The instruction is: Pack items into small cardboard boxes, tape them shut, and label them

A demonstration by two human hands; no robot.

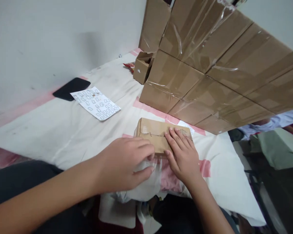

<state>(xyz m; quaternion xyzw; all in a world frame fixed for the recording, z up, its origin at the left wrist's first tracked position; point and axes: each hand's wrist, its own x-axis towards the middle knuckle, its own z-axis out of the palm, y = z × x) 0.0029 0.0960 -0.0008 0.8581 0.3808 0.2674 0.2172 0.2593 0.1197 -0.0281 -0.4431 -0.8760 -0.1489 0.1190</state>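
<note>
A small brown cardboard box (153,127) lies flat near the front of the cloth-covered table, with a dark seam line running across its top. My right hand (183,151) rests on the right part of the box, palm down with its fingers stretched out. At the near left corner of the box is my left hand (130,162), its fingers bent and the thumb apart from them. Nothing shows between thumb and fingers; whether the fingertips touch the box I cannot tell.
Taped cardboard boxes (195,78) form a tall wall behind and to the right. A small open carton (142,69) stands against it. A sheet with small drawn shapes (97,105) and a black flat object (72,88) lie left. White cloth (63,130) covers the table.
</note>
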